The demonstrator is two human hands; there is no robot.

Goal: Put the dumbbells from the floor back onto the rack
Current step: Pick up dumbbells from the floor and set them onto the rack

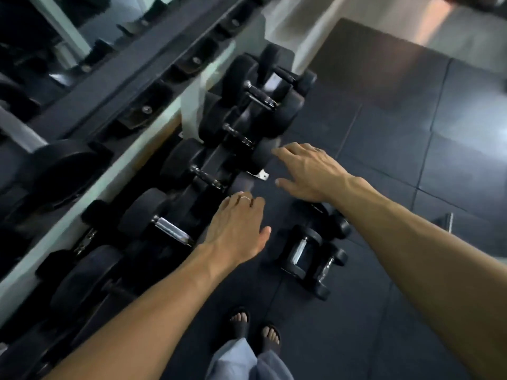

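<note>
Bare forearms, no sleeves. Thin silver ring (245, 198) on a finger of the left hand (238, 232); right hand (310, 171) unadorned. Light grey trousers (247, 363), black open-toed sandals (256, 329) below.

Three black dumbbells lay on the dark rubber floor, right of the rack (208, 171). The middle dumbbell (300, 249) was the stoutest, with round black heads and a bright chrome handle. Just right of it and nearer lay a slimmer dumbbell (330, 270) with a dull knurled handle. A third dumbbell (329, 218) lay just beyond them, partly hidden. The rack ran from near left to far, its lower tier full of large black dumbbells, blurred.
</note>
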